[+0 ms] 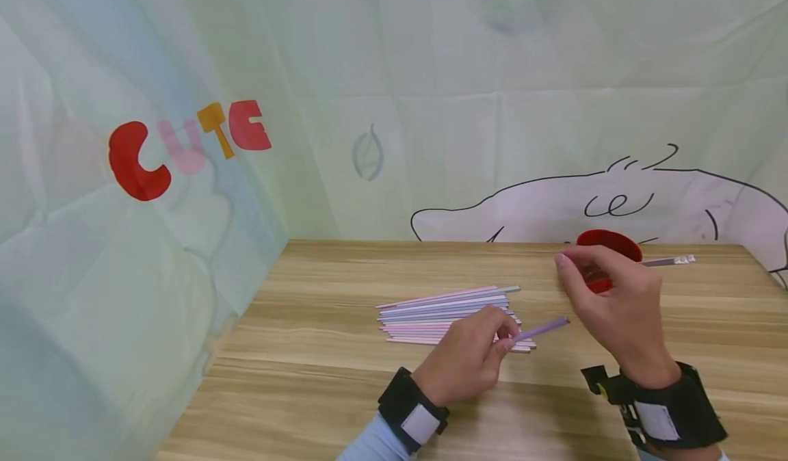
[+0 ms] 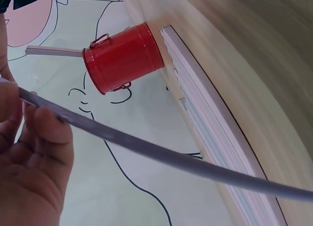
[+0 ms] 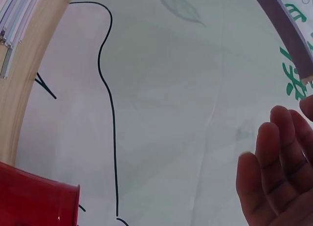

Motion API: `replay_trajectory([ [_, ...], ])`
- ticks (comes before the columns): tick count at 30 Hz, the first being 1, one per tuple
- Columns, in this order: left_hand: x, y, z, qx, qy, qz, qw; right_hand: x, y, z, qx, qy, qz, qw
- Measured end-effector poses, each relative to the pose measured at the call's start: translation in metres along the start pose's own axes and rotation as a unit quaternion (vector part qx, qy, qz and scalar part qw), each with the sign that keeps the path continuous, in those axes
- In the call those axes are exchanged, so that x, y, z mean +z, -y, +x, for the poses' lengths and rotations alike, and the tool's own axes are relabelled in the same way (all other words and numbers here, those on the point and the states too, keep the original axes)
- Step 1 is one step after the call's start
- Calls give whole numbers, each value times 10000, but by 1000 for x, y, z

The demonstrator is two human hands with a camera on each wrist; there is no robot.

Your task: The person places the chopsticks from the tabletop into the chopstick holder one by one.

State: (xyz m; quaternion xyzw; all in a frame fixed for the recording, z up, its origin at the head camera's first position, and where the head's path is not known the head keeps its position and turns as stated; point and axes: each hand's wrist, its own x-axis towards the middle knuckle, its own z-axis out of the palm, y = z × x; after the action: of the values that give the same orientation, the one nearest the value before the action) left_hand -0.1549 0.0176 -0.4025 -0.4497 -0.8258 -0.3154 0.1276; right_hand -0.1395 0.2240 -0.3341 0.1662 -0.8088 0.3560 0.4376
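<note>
My left hand pinches a slim purple pencil-like stick between thumb and fingertips, over the right end of the pile. The stick runs long across the left wrist view. Beneath that hand lies a pile of pastel sticks in pink, lilac, blue and white, side by side. My right hand is raised just beyond the held stick's end, thumb and index tips close together with nothing seen between them. Behind it, partly hidden, stands a small red bucket with side handles; a greyish stick pokes out of it.
A wood-grain table carries everything. Its far edge meets a printed cloth backdrop, and another cloth hangs along the left side. The bucket stands near the far right edge.
</note>
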Motion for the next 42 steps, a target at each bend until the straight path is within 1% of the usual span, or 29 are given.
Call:
replay_trajectory([
  [5,-3,1,0,30,-257,-104,9996,1,2,0,-216,280,262,9990],
  [8,-6,1,0,27,-449,-194,9988,1,2,-1,-249,602,394,9971],
  [10,-8,1,1,-30,-535,-337,9980,1,3,-1,-179,847,398,9954],
  [15,-9,3,2,-159,-678,-653,9954,2,3,-2,-118,1285,408,9908],
  [21,-11,3,2,-270,-847,-994,9911,4,6,-4,-190,1770,558,9824],
  [24,-12,2,2,-398,-884,-1194,9881,6,8,-4,-236,2002,627,9775],
  [27,-13,1,2,-442,-898,-1282,9867,7,11,-4,-305,2175,639,9735],
  [30,-14,0,2,-418,-912,-1305,9864,9,12,-4,-397,2277,729,9702],
  [33,-14,0,2,-383,-912,-1327,9862,11,13,-5,-457,2294,781,9691],
  [38,-14,0,2,-353,-876,-1316,9868,11,13,-4,-513,2213,738,9710],
  [42,-15,0,3,-294,-847,-1164,9891,11,13,-4,-493,2147,708,9729],
])
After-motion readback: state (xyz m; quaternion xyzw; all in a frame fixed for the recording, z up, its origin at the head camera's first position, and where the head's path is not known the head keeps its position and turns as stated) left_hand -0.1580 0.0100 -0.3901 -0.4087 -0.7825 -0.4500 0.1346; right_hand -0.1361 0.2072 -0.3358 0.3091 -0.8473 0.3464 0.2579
